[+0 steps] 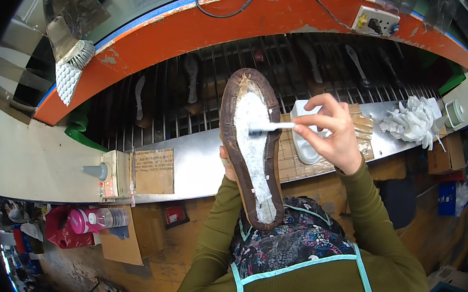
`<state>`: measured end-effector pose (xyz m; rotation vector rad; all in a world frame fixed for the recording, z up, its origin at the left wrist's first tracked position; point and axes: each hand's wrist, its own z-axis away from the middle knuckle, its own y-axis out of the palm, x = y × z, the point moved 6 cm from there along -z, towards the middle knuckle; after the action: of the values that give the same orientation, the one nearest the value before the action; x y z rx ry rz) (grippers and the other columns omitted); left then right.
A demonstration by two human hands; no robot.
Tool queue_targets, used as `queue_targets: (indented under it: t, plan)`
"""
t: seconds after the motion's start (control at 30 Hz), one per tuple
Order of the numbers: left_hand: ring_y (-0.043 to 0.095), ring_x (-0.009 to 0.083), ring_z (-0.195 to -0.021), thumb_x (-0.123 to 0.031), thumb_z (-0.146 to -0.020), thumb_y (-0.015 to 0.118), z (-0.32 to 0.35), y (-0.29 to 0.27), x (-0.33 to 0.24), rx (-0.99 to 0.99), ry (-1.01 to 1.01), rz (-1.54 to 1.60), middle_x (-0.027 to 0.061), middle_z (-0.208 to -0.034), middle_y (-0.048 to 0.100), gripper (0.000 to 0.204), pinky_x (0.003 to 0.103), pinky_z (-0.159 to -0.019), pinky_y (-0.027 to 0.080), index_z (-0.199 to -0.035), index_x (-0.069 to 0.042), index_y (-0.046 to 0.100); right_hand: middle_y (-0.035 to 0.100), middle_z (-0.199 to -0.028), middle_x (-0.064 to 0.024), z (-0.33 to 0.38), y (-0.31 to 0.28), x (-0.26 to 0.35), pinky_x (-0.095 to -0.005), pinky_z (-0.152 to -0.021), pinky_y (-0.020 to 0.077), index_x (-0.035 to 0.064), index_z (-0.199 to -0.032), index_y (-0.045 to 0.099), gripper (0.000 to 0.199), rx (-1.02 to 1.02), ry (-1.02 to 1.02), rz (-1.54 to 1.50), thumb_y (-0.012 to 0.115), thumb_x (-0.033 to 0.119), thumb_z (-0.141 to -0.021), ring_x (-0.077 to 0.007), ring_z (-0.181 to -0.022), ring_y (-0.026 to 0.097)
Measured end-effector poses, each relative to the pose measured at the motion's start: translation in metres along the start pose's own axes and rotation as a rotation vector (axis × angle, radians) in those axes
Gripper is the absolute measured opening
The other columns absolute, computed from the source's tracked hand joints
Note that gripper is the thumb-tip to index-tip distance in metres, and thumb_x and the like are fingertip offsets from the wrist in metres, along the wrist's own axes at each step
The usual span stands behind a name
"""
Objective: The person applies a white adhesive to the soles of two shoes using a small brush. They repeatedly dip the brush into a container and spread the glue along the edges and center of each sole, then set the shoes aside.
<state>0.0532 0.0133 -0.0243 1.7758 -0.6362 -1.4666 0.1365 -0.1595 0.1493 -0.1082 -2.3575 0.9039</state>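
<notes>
A brown shoe upper is held upside down in front of me, toe end away from me. Its underside has a white filler strip down the middle, with the brown edge folded in around it. My left hand grips the shoe from its left side, most of the fingers hidden behind it. Between thumb and fingers, my right hand pinches a small brush with a white handle. The bristles touch the white strip in the forefoot area. Just behind the right hand stands a white plastic container, partly covered by it.
Beyond the metal ledge, several shoes lie on dark conveyor bars beneath an orange beam. Crumpled white tissue lies at right. Cardboard and a control box are at left. A bottle is below.
</notes>
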Motion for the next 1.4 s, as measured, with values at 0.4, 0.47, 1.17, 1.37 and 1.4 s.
queue_targets:
  t: [0.4, 0.47, 1.17, 1.37, 1.4]
  plan:
    - [0.052, 0.0233, -0.12, -0.068, -0.088, 0.043, -0.026, -0.093, 0.04, -0.262, -0.017, -0.053, 0.0103, -0.139, 0.047, 0.082, 0.037, -0.099, 0.046, -0.146, -0.01, 0.034, 0.064, -0.095, -0.0028, 0.071, 0.034, -0.029, -0.0333, -0.072, 0.0285, 0.0146, -0.088, 0.075, 0.014, -0.034, 0.144, 0.107, 0.077, 0.015, -0.074, -0.013, -0.066, 0.056]
    - [0.058, 0.0223, -0.11, -0.061, -0.092, 0.042, -0.031, -0.096, 0.05, -0.309, -0.088, 0.243, 0.0102, -0.129, 0.056, 0.071, 0.037, -0.092, 0.05, -0.14, -0.009, 0.043, 0.063, -0.093, -0.0027, 0.11, 0.035, -0.057, -0.0345, -0.074, 0.03, 0.0135, -0.086, 0.075, 0.011, 0.043, 0.491, -0.131, 0.076, 0.015, -0.075, -0.015, -0.069, 0.057]
    - [0.056, 0.0235, -0.12, -0.033, -0.102, 0.04, -0.18, -0.218, 0.13, -0.863, -0.354, 0.527, 0.0083, -0.132, 0.056, 0.027, 0.036, -0.069, 0.045, -0.122, -0.016, 0.046, 0.058, -0.085, -0.0038, 0.198, 0.061, -0.148, -0.0382, -0.071, 0.0304, 0.0131, -0.087, 0.071, 0.013, 0.065, 0.774, 0.613, 0.073, 0.017, -0.075, -0.021, -0.078, 0.056]
    - [0.047, 0.0189, -0.128, -0.037, -0.102, 0.033, -0.069, -0.161, 0.09, -0.618, -0.536, 0.219, 0.0095, -0.141, 0.049, 0.043, 0.032, -0.092, 0.042, -0.14, -0.017, 0.042, 0.06, -0.094, -0.0063, 0.182, 0.076, -0.159, -0.0422, -0.077, 0.0351, 0.0149, -0.086, 0.072, 0.014, 0.248, 0.765, 0.691, 0.073, 0.024, -0.076, -0.0261, -0.09, 0.056]
    - [0.048, 0.0208, -0.127, -0.039, -0.102, 0.033, -0.047, -0.155, 0.086, -0.682, -0.606, 0.215, 0.0112, -0.141, 0.049, 0.044, 0.032, -0.091, 0.044, -0.139, -0.017, 0.044, 0.061, -0.095, -0.0067, 0.173, 0.077, -0.163, -0.0432, -0.079, 0.0363, 0.0152, -0.086, 0.072, 0.015, 0.312, 0.748, 0.732, 0.072, 0.026, -0.076, -0.0272, -0.093, 0.055]
